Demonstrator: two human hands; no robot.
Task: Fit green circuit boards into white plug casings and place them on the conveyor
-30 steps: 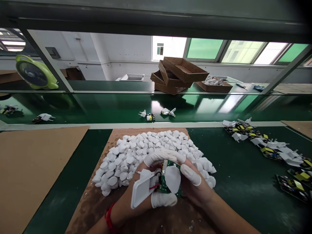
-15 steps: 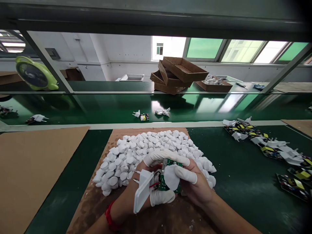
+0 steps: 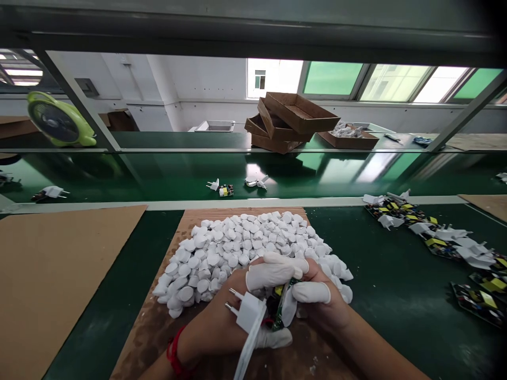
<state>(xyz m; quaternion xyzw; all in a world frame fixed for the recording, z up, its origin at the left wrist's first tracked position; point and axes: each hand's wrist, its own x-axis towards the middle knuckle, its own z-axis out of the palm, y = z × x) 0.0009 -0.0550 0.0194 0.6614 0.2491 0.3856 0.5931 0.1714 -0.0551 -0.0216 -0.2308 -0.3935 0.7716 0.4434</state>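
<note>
A circuit board (image 3: 282, 309) is gripped in my left hand (image 3: 269, 277), which wears white finger cots and is closed around its edges. A white two-pin plug (image 3: 249, 312) hangs from the board on short wires, over my left wrist. With cot-covered fingers, my right hand (image 3: 322, 298) presses a white round piece (image 3: 289, 309) against the board's green underside. The board stands nearly edge-on, its components toward my left palm. Behind both hands spreads a heap of similar white pieces (image 3: 222, 253) on a brown cardboard sheet (image 3: 138, 338).
Boards with white plugs (image 3: 439, 232) lie in a row on the green bench at right. Another cardboard sheet (image 3: 67, 274) covers the left. Beyond the ledge, a belt (image 3: 170, 177) carries several plug assemblies. Stacked brown trays (image 3: 285, 124) and a green fan (image 3: 59, 120) stand behind.
My hands have turned the board from facing me to nearly edge-on, and the plug has swung right and downward. The assemblies on the belt have shifted left.
</note>
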